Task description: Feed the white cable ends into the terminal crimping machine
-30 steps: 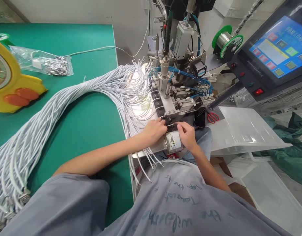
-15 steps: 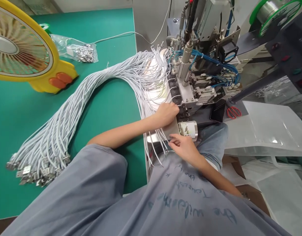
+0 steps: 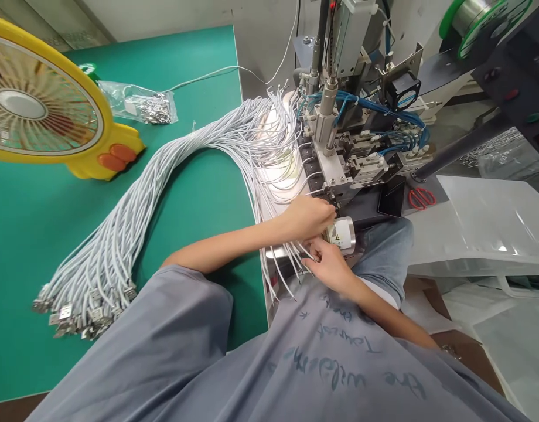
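Note:
A thick bundle of white cables (image 3: pixel 153 181) lies across the table, metal connectors (image 3: pixel 91 310) at its near left end. The loose ends fan out beside a bench machine (image 3: pixel 333 146), several held in its row of black clamps (image 3: pixel 311 167). My left hand (image 3: pixel 311 217) is closed at the front end of that row; what its fingers hold is hidden. Just below, my right hand (image 3: pixel 331 266) pinches a white cable among the hanging ends, fingertips close under the left hand. Beside both hands is a labelled metal can (image 3: pixel 342 234).
A yellow fan (image 3: pixel 91 140) and a plastic bag of metal parts (image 3: pixel 150 108) are on the green table (image 3: pixel 190 211). Right of the machine lie a dark phone (image 3: pixel 391 196) and red-handled scissors (image 3: pixel 422 198). A solder wire spool (image 3: pixel 476 23) is mounted at upper right.
My left hand has moved right and slightly toward me, to the front of the clamps. My right hand's fingers have come up close beneath it. The whole view has shifted a little.

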